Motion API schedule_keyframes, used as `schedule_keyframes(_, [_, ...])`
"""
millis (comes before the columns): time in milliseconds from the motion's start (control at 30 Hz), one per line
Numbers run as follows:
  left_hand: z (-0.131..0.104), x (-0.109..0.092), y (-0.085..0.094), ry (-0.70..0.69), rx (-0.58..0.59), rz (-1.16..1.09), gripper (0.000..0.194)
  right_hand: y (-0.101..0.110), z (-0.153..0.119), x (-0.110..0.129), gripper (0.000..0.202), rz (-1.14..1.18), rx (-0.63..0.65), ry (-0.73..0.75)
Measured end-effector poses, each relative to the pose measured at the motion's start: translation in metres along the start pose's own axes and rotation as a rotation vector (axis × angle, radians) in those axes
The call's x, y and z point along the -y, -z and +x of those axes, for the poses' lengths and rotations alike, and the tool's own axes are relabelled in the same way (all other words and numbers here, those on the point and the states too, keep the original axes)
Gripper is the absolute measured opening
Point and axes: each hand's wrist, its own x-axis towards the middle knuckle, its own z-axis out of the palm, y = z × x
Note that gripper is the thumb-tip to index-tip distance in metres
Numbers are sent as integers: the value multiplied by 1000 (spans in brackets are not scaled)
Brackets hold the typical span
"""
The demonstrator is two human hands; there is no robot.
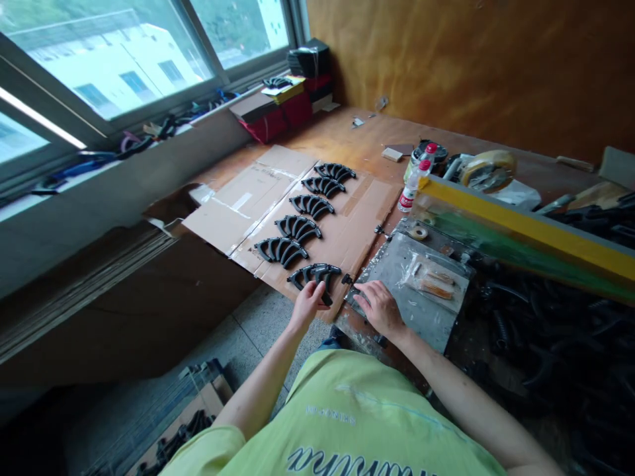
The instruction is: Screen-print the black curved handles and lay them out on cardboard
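My left hand (307, 305) is closed on a black curved plastic piece (326, 299) at the near end of the cardboard sheet (357, 228). This piece lies against the nearest fan-shaped group of black curved pieces (310, 272); my fingers partly cover it. My right hand (381, 308) is over the near left corner of the grey board (404, 258), thumb and forefinger apart. Its fingertips are close to a small black part (347, 279) at the cardboard's edge; whether they touch it I cannot tell. Several more fans of black pieces (299, 228) run in a row away from me.
A second small black part (380, 229) sits farther along the edge. Red-capped bottles (409, 192), a tape roll (489, 168) and a yellow-topped partition (526, 211) stand to the right. Dark curved parts (540, 357) are heaped beyond the board. Red boxes (278, 119) stand by the window.
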Motion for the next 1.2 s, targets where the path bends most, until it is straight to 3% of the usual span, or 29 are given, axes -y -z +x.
schedule_keyframes(133, [19,47,56,158,-407,6,36,-40,38,-9,26,-66,204,-2])
schedule_keyframes(200, [27,62,69,197,-509,35,34,-56,56,-9,26,-136,315,9])
schedule_keyframes(300, [39,71,73,217,-575,77,38,-76,77,-5,25,-255,480,22])
schedule_keyframes(400, [48,73,69,235,-603,124,42,-91,87,0,24,-339,616,3])
schedule_keyframes(500, [49,75,67,246,-610,160,40,-100,89,3,23,-377,670,-14])
schedule_keyframes(833, [47,72,61,282,-638,239,32,-101,86,7,22,-372,647,6])
schedule_keyframes(1067, [48,69,56,248,-657,325,25,-104,86,6,24,-390,614,10])
schedule_keyframes(1200, [46,67,53,194,-612,370,23,-104,86,16,28,-376,539,24])
